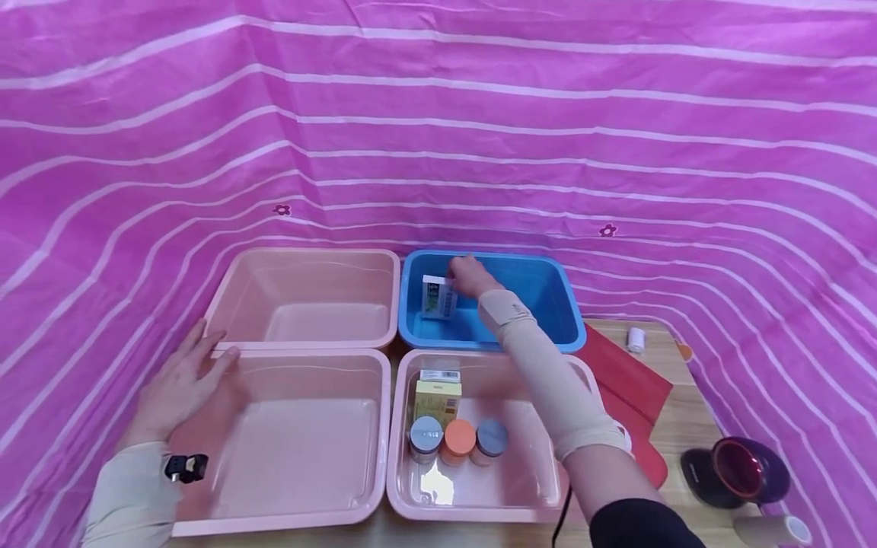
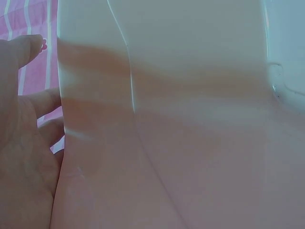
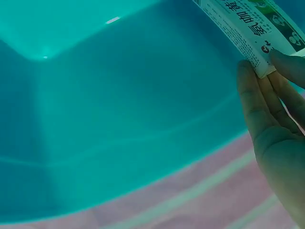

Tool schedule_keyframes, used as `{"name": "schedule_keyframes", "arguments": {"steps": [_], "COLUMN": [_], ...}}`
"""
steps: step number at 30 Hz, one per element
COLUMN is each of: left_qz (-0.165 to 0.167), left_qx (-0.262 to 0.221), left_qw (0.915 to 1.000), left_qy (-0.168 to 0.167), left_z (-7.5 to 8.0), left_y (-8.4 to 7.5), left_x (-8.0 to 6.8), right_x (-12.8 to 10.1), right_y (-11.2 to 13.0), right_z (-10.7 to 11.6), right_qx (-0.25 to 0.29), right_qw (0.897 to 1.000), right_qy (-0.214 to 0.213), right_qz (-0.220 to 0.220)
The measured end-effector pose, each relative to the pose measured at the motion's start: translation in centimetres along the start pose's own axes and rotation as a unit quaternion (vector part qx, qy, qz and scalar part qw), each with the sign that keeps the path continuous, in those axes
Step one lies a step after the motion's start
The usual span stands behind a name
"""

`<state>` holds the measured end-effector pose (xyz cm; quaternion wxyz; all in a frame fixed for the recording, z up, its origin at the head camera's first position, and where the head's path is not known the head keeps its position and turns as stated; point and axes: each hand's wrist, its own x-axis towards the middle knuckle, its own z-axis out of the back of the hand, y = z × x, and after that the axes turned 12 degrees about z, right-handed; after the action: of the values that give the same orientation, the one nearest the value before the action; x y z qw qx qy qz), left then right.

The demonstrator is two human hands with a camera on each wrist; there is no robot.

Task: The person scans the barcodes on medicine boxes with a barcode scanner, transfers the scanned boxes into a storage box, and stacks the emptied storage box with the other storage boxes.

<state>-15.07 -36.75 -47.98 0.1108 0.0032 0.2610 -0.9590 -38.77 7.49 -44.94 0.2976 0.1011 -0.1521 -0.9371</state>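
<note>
Your right hand (image 1: 469, 275) pinches the white-and-green cardboard box (image 1: 438, 297) inside the blue plastic tub (image 1: 548, 285) at the bench's far edge. Your left hand (image 1: 180, 384) rests with straight fingers on the near-left pink tub (image 1: 301, 508). I judge placing is underway; next, let the box go.

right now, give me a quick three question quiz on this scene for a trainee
1. True or false: the right hand holds a small box over the blue bin.
2. How many capped jars stand in the near right pink bin? A) two B) three C) five
3. Fill in: the left hand rests on the rim of the near left ____ bin.

Key: 1 true; 2 B; 3 pink
</note>
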Motion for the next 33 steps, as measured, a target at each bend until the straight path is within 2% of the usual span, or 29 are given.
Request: {"name": "schedule_keyframes", "arguments": {"steps": [6,12,16,20,23,27,33], "left_qz": [0.0,0.003,0.002,-0.003,-0.005,-0.001,0.003], "left_qx": [0.003,0.003,0.0,-0.003,-0.003,0.001,0.001], "left_qw": [1.0,1.0,1.0,1.0,1.0,1.0,1.0], "left_qy": [0.003,0.005,0.002,-0.001,-0.002,-0.002,0.003], "left_z": [-0.4,-0.4,-0.2,-0.2,-0.2,-0.1,-0.1], "left_y": [-0.6,-0.7,-0.5,-0.3,-0.2,-0.2,-0.2], "left_x": [0.1,0.1,0.0,0.0,0.0,0.0,0.1], "right_x": [0.3,0.3,-0.1,-1.2,-2.8,-6.3,-12.3], "right_y": [0.0,0.0,0.4,1.4,2.7,5.0,7.2], "right_z": [-1.6,-1.3,-0.4,1.1,2.3,3.0,1.3], "right_qx": [0.002,-0.006,-0.009,0.003,0.021,0.046,0.064], "right_qw": [1.0,1.0,1.0,0.998,0.995,0.987,0.971], "right_qy": [0.001,-0.011,-0.024,-0.039,-0.051,-0.073,-0.091], "right_qz": [-0.027,-0.027,-0.001,0.049,0.089,0.137,0.213]}}
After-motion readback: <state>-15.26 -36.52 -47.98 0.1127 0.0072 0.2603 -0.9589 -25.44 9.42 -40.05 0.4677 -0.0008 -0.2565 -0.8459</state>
